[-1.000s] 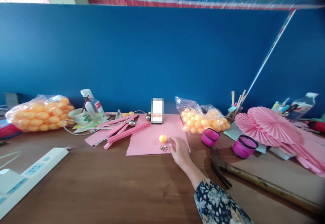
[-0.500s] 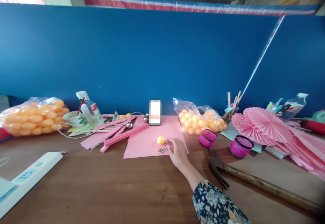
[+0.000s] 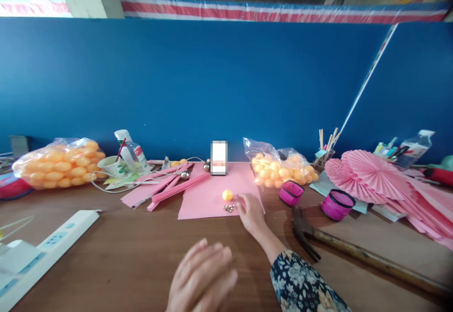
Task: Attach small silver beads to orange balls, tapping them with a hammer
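My right hand (image 3: 252,214) rests at the right part of a pink paper sheet (image 3: 201,201), with curved fingers and a gap between thumb and forefinger. Just left of its fingertips lies a small pile of shiny gold-coloured metal pieces (image 3: 229,208), too small to name surely. Behind the pile sits one orange-yellow plastic ball (image 3: 227,195), not touched by either hand. Low in the middle, over the brown table, my left hand (image 3: 203,276) is raised with fingers stretched out and somewhat blurred. Nothing shows in it.
A claw hammer (image 3: 354,248) lies at the right beside two magenta fabric bands (image 3: 338,205). Bags of orange balls (image 3: 281,170) stand behind. Folded pink paper fans (image 3: 375,175) lie far right, pink strips (image 3: 180,191) left of the sheet, a white power strip (image 3: 53,248) at left.
My left hand has come into view from the bottom edge. The right hand keeps its place by the metal pieces, and the whole view has shifted slightly.
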The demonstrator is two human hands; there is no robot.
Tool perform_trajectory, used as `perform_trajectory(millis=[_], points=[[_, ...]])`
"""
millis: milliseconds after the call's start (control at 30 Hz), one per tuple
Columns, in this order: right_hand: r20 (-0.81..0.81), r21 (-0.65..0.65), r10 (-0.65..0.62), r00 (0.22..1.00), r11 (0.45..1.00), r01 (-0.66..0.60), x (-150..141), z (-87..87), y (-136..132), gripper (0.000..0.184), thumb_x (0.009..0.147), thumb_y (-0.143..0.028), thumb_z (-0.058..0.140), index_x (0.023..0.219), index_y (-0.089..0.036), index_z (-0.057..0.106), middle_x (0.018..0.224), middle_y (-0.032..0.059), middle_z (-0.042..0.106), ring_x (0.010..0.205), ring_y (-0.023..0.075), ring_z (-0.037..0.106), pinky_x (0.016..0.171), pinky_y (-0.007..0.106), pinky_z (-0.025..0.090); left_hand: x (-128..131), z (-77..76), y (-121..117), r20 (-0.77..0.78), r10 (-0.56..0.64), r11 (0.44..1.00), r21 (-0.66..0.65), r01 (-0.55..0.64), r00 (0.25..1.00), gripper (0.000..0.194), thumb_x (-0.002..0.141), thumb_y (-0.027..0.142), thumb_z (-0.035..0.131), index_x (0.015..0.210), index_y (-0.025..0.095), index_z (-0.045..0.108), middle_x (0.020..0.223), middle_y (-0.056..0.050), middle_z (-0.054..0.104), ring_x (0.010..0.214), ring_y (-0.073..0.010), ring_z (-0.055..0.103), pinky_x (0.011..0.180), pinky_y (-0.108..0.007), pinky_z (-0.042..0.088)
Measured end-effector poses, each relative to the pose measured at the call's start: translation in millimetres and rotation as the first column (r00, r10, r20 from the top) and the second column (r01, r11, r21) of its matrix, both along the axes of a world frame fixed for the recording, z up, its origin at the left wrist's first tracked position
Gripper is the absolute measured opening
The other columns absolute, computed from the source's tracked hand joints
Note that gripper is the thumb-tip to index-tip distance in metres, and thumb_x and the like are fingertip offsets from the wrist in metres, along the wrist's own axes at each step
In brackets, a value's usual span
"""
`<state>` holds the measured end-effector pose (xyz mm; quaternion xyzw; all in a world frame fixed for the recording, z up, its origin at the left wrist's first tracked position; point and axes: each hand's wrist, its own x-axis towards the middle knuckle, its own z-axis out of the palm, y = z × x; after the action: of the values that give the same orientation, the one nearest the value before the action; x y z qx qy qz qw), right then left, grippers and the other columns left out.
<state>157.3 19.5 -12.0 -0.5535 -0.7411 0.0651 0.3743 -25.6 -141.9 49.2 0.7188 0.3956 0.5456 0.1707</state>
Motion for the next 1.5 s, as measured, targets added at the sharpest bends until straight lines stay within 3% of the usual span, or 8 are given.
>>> perform_trajectory(millis=[100, 167, 300, 467, 1500], points=[[-0.005, 0.012, 0.003, 1.000, 1.000, -0.003, 0, -1.1, 2, 0.024, 0.076, -0.016, 0.045, 0.098, -0.015, 0.057, 0.096, 0.0070, 0.061, 0.090, 0.0198, 0.054, 0.083, 0.032, 0.042, -15, -1.6, 41, -0.389, 0.162, 0.986, 0.107, -0.130, 0.907, 0.020, 0.078, 0.024, 0.053, 0.094, 0.031, 0.063, 0.106, -0.003, 0.061, 0.102, -0.0235, 0.053, 0.096, -0.043, 0.034], [-0.011, 0.018, 0.011, 1.000, 1.000, -0.011, 1, -2.5, 3, 0.024, 0.076, -0.017, 0.045, 0.098, -0.014, 0.057, 0.095, 0.0079, 0.061, 0.090, 0.0204, 0.054, 0.082, 0.033, 0.042, -25, -7.2, 61, -0.525, 0.261, 0.965, 0.120, -0.233, 0.810, 0.020, 0.080, 0.026, 0.048, 0.093, 0.025, 0.063, 0.107, -0.008, 0.060, 0.101, -0.0249, 0.052, 0.091, -0.044, 0.038], [-0.012, 0.031, 0.022, 1.000, 0.999, -0.022, 3, -5.9, 6, 0.024, 0.077, -0.018, 0.045, 0.097, -0.014, 0.058, 0.095, 0.0086, 0.061, 0.090, 0.0200, 0.054, 0.082, 0.033, 0.042, -30, -26.2, 74, -0.633, 0.183, 0.978, 0.041, -0.203, 0.753, 0.024, 0.083, 0.025, 0.041, 0.097, 0.021, 0.060, 0.101, -0.009, 0.060, 0.093, -0.0218, 0.054, 0.083, -0.038, 0.046], [-0.006, 0.041, 0.018, 1.000, 0.999, -0.018, 4, -8.4, 5, 0.024, 0.077, -0.019, 0.044, 0.097, -0.014, 0.057, 0.096, 0.0084, 0.060, 0.090, 0.0201, 0.054, 0.084, 0.034, 0.042, -26, -39.3, 72, -0.646, 0.139, 0.986, 0.020, -0.166, 0.750, 0.024, 0.084, 0.021, 0.039, 0.098, 0.019, 0.058, 0.100, -0.008, 0.059, 0.092, -0.0202, 0.054, 0.082, -0.037, 0.047], [0.012, 0.018, 0.002, 1.000, 1.000, -0.002, 4, -5.9, 4, 0.023, 0.076, -0.018, 0.046, 0.096, -0.015, 0.057, 0.095, 0.0079, 0.060, 0.090, 0.0206, 0.053, 0.082, 0.033, 0.041, -25, -43.8, 76, -0.626, 0.143, 0.988, 0.041, -0.150, 0.767, 0.020, 0.084, 0.020, 0.041, 0.091, 0.018, 0.060, 0.092, -0.007, 0.061, 0.089, -0.0197, 0.055, 0.081, -0.036, 0.048]])
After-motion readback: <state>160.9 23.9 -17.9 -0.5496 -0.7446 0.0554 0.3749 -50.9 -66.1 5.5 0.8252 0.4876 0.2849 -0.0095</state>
